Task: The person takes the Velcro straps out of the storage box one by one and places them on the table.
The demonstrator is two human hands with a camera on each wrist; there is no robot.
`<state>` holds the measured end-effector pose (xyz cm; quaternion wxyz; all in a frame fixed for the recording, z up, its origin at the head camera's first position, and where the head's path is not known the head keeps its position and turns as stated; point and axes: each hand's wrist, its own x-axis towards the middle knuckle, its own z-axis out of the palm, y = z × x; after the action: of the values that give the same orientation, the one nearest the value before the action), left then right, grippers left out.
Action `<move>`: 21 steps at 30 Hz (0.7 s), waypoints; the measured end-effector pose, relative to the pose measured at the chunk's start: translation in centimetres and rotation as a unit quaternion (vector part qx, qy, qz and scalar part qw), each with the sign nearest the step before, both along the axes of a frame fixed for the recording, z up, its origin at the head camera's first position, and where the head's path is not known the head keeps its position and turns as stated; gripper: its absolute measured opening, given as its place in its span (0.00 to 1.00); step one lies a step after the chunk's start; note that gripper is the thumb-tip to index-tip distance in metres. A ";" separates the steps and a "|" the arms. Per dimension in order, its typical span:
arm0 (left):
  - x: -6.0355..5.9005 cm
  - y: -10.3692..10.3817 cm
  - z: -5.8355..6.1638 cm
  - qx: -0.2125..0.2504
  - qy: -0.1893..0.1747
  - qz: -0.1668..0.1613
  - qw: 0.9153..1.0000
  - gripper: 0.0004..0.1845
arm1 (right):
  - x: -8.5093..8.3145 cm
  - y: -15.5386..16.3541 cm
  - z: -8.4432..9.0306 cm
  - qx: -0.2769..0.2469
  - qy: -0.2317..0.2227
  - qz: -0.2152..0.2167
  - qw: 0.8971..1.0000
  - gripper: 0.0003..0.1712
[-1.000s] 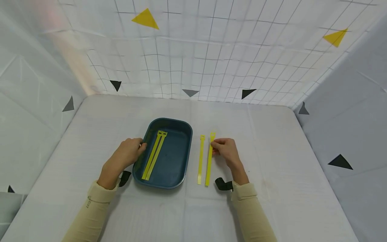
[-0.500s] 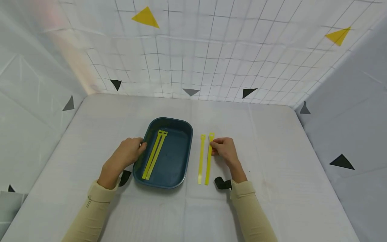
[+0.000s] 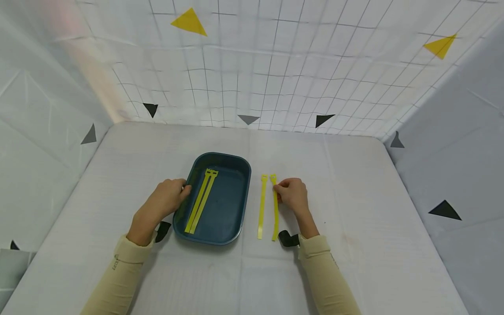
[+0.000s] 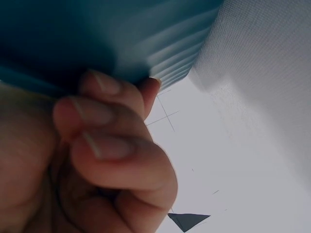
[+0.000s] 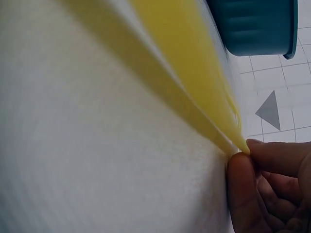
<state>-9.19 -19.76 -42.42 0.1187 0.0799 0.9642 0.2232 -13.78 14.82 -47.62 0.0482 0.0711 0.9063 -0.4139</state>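
Note:
My left hand [image 3: 165, 197] grips the left rim of a dark teal tray [image 3: 230, 214]. In the left wrist view its curled fingers [image 4: 112, 148] lie against the tray wall. Two yellow cable ties [image 3: 201, 202], flat straps with slotted heads, lie side by side inside the tray, slanted. To the right of the tray, another yellow cable tie [image 3: 261, 211] lies lengthwise on the table. Beside it my right hand [image 3: 294, 195] pinches one more yellow cable tie [image 3: 275, 216] below its head, between thumb and fingertip. The right wrist view shows this strap [image 5: 187, 58] running back from the pinch, with its shadow alongside.
A white cover lies over the table [image 3: 354, 183]. Sheeting walls stand at the back and both sides, the back one [image 3: 252, 78] with grid lines. A black wrist mount [image 3: 289, 239] juts from the right sleeve, close to the held strap's lower end.
The pinched cable tie has turned: its head has shifted slightly left and its lower end to the right, leaving a bend in it. My left hand and the tray stay put.

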 end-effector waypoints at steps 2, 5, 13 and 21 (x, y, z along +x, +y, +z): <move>0.0 0.0 -0.1 0.001 0.002 -0.001 1.000 0.15 | 0.0 0.0 0.1 0.014 0.003 -0.002 1.000 0.09; 0.0 0.0 -0.1 0.001 0.002 -0.002 1.000 0.15 | 0.0 -0.1 0.1 0.030 0.000 -0.004 1.000 0.10; 0.0 0.0 -0.2 -0.001 0.004 -0.002 1.000 0.15 | 0.0 0.0 -0.1 0.072 0.007 0.000 0.997 0.12; 0.0 0.0 -0.1 0.001 0.004 -0.003 1.000 0.15 | 0.2 0.1 0.1 0.069 0.003 0.003 0.998 0.10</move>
<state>-9.15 -19.76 -42.54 0.1157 0.0837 0.9641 0.2237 -13.58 14.96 -47.51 0.0415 0.0697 0.9332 -0.3500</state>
